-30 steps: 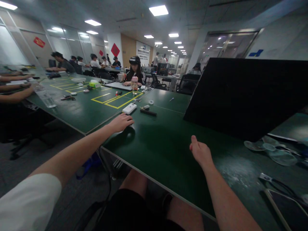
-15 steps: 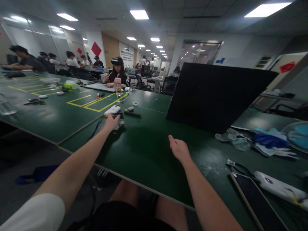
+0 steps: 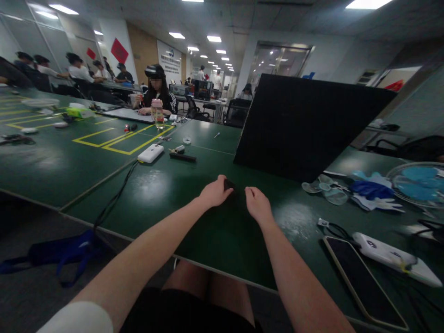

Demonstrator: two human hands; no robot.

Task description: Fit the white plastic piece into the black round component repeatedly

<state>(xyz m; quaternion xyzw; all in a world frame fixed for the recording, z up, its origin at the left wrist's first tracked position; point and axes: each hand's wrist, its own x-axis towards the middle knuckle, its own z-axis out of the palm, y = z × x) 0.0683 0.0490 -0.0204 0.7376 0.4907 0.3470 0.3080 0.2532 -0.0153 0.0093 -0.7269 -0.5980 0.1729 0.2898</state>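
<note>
My left hand is closed around a small black object above the middle of the green table. Only part of that object shows between thumb and fingers, so its kind is unclear. Just to the right, a short gap away, my right hand is closed with its fingers curled in. Whatever it may hold is hidden. A black bar with a small grey piece lies farther off to the left, near a white power strip.
A large black panel stands tilted behind my hands. To the right are blue and white gloves, a phone and another white power strip. A bottle stands before a seated person.
My left hand has moved right from beside the white power strip, carrying the black object close to my right hand. Small whitish items there are gone from that spot. The view has shifted slightly right.
</note>
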